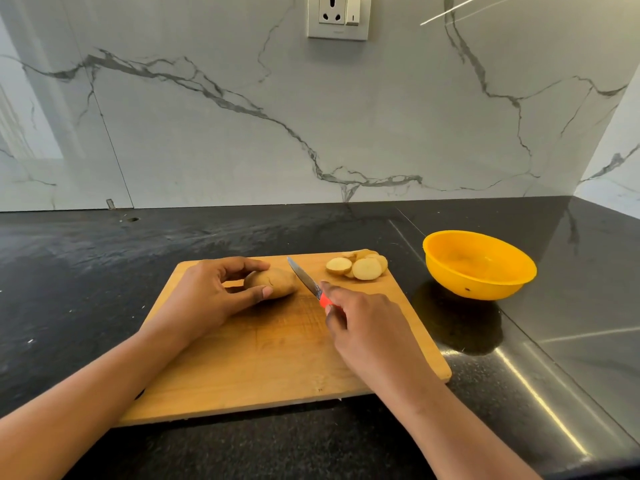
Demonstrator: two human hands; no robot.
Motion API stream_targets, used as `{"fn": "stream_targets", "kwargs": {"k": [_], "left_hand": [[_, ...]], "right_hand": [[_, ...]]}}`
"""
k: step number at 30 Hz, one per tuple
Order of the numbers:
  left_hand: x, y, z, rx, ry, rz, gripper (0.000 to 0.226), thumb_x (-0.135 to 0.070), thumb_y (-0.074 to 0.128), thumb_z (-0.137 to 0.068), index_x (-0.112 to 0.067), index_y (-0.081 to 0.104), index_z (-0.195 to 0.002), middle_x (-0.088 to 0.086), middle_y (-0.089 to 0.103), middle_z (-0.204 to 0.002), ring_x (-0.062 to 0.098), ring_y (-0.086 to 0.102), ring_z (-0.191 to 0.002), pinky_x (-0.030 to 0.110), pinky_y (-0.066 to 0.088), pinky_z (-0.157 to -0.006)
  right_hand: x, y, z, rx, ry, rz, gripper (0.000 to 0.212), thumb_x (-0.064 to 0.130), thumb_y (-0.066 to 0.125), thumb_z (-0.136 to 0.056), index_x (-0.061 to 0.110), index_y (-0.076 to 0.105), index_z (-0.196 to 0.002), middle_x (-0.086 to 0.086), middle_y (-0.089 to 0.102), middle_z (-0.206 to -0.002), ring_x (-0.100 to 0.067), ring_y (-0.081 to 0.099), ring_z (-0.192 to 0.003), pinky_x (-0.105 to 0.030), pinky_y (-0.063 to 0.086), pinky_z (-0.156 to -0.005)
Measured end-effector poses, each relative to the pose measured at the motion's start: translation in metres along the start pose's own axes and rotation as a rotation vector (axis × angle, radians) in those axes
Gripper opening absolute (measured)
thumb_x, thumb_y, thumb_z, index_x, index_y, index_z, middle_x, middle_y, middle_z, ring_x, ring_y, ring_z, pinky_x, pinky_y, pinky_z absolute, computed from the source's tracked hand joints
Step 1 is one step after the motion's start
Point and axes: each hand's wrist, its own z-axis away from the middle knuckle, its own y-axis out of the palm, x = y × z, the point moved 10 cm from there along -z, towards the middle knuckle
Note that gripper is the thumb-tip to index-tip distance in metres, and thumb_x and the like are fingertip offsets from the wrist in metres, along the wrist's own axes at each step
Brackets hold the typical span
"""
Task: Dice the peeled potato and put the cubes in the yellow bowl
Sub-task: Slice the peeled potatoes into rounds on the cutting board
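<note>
Now | left grip (214, 292) clasps potato (277, 280) | right grip (367, 327) clasps knife (304, 277) | slices (360, 268) near yellow bowl (479, 289)

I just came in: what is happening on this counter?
A person is cutting a potato on a wooden board. The left hand holds the potato down; the right hand grips a red-handled knife, its blade beside the potato, not in it. Round slices lie at the board's far right corner. The yellow bowl beside the board looks empty.

White veined marble wall (207, 140) with socket (338, 16) above black counter (104, 258).
</note>
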Motion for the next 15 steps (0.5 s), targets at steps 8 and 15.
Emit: {"fn": "stream_targets", "kwargs": {"k": [8, 15], "left_hand": [[0.0001, -0.0020, -0.0051, -0.003, -0.015, 0.010, 0.040, -0.050, 0.074, -0.055, -0.043, 0.067, -0.094, -0.023, 0.065, -0.101, -0.011, 0.053, -0.096, 0.009, 0.038, -0.077], [-0.0015, -0.0023, -0.0056, -0.007, 0.000, -0.013, 0.041, -0.049, 0.073, -0.056, -0.044, 0.066, -0.096, -0.027, 0.062, -0.096, -0.016, 0.052, -0.089, 0.006, 0.039, -0.071]], "right_hand": [[0.0028, 0.0019, -0.0021, -0.015, -0.012, 0.017, 0.046, 0.034, 0.042, -0.100, 0.035, 0.033, -0.146, 0.012, 0.065, -0.109, -0.007, 0.058, -0.087, -0.021, 0.051, -0.074], [0.0023, 0.0021, -0.0024, -0.028, -0.024, -0.004, 0.048, 0.034, 0.041, -0.100, 0.035, 0.031, -0.147, 0.012, 0.065, -0.111, -0.008, 0.058, -0.090, -0.023, 0.051, -0.079]]}}
